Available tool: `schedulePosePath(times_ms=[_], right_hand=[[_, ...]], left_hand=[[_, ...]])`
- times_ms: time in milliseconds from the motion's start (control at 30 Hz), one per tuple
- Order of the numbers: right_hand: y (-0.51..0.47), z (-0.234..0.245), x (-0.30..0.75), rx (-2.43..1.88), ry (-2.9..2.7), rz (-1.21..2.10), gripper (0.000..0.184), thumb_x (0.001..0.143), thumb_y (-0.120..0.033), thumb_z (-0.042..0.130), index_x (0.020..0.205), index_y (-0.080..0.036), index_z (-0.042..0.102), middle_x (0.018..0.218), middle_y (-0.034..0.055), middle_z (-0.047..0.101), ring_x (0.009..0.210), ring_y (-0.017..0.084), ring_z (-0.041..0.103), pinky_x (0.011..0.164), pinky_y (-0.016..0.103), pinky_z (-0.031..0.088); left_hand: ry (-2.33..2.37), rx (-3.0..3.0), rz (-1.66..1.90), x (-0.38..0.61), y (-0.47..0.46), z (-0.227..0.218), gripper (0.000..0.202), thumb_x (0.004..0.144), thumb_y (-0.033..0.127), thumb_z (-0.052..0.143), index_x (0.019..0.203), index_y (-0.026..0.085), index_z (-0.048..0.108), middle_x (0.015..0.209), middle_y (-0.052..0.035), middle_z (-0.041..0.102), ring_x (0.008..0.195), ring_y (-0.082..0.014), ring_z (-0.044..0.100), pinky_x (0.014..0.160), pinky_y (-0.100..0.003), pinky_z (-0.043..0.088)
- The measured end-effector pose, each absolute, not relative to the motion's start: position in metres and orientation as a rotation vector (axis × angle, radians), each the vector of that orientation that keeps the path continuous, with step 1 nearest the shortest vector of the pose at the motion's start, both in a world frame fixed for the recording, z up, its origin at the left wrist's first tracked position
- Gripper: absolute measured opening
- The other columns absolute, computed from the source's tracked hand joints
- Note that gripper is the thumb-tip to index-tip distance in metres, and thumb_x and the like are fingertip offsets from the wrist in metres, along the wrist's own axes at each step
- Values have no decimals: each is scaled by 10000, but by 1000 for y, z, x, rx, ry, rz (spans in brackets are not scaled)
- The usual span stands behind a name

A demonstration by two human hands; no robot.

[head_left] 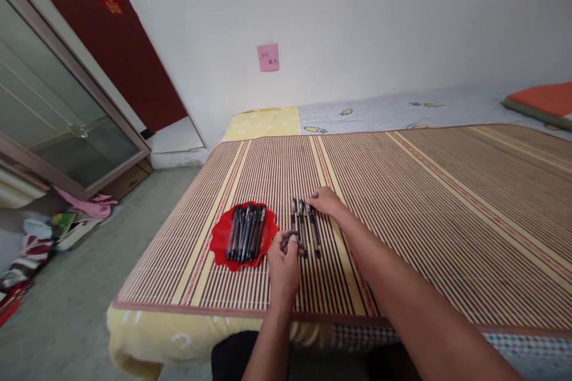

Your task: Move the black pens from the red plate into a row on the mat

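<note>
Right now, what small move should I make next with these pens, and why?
Perhaps nudge the rightmost loose pen straighter with your right hand, which is at its upper end; its lower end angles away from the middle pen.

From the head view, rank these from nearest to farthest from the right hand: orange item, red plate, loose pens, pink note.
1. Loose pens: at the fingertips of the right hand.
2. Red plate: to its left.
3. Pink note: ahead and left, on the wall.
4. Orange item: far right.
</note>
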State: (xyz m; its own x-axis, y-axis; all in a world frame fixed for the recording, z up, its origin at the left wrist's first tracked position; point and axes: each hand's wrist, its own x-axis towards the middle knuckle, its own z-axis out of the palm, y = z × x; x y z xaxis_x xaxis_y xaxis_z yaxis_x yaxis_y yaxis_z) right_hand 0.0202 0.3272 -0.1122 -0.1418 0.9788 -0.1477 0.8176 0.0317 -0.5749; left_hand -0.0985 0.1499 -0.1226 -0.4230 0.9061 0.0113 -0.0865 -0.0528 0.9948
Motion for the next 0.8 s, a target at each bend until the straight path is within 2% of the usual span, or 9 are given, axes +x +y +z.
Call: schedulePosePath(times_ms=[167, 267, 400, 500, 633, 733, 800], right_hand=[[327, -113, 20, -1817, -2016, 797, 266, 839, -320, 639, 636, -171, 555, 599, -2, 513, 570, 122, 485, 539, 244, 296], [325, -110, 22, -1795, -1992, 811, 279, 861, -263, 608, 609, -169, 531, 621, 9, 530, 587, 120, 491, 546, 240, 312], [317, -95, 32, -1786, -1911, 803, 242, 912, -194, 511, 676, -160, 553, 723, 40, 604, 633, 120, 540, 583, 234, 366], [294, -79, 45, -1626, -1762, 896, 228, 950, -219, 457, 776, -156, 590, 799, 52, 646, 677, 122, 584, 633, 235, 424], [225, -62, 60, -1173, -1638, 1324, 216, 946, -330, 504, 850, -172, 616, 794, 33, 653, 674, 115, 596, 669, 249, 481], [163, -66, 58, -791, -1775, 1964, 242, 892, -393, 600, 815, -169, 647, 716, 21, 659, 600, 116, 599, 618, 251, 493], [131, -78, 49, -602, -1874, 2273, 192, 851, -350, 649, 864, -165, 700, 715, 4, 664, 583, 102, 589, 625, 241, 496]], left_hand=[[1429, 913, 1596, -99, 150, -124, 206, 825, 351, 616, 875, 152, 635, 708, -4, 625, 613, -125, 590, 627, -246, 484], [1429, 912, 1595, -99, 150, -125, 209, 830, 352, 615, 881, 150, 633, 721, -7, 626, 616, -124, 594, 629, -247, 489], [1429, 912, 1612, -101, 150, -125, 212, 828, 357, 624, 878, 151, 628, 703, 0, 621, 604, -123, 595, 623, -244, 487], [1432, 921, 1622, -100, 151, -123, 220, 829, 381, 628, 808, 163, 605, 658, 12, 597, 599, -126, 586, 611, -239, 475], [1447, 988, 1581, -97, 150, -123, 264, 857, 404, 600, 719, 182, 565, 625, 25, 550, 599, -128, 548, 591, -229, 441], [1482, 1062, 1554, -94, 147, -121, 335, 898, 430, 553, 663, 194, 521, 594, 37, 487, 576, -119, 485, 561, -221, 385], [1486, 1085, 1535, -94, 143, -115, 370, 910, 454, 542, 646, 199, 499, 585, 40, 470, 568, -117, 460, 556, -222, 364]])
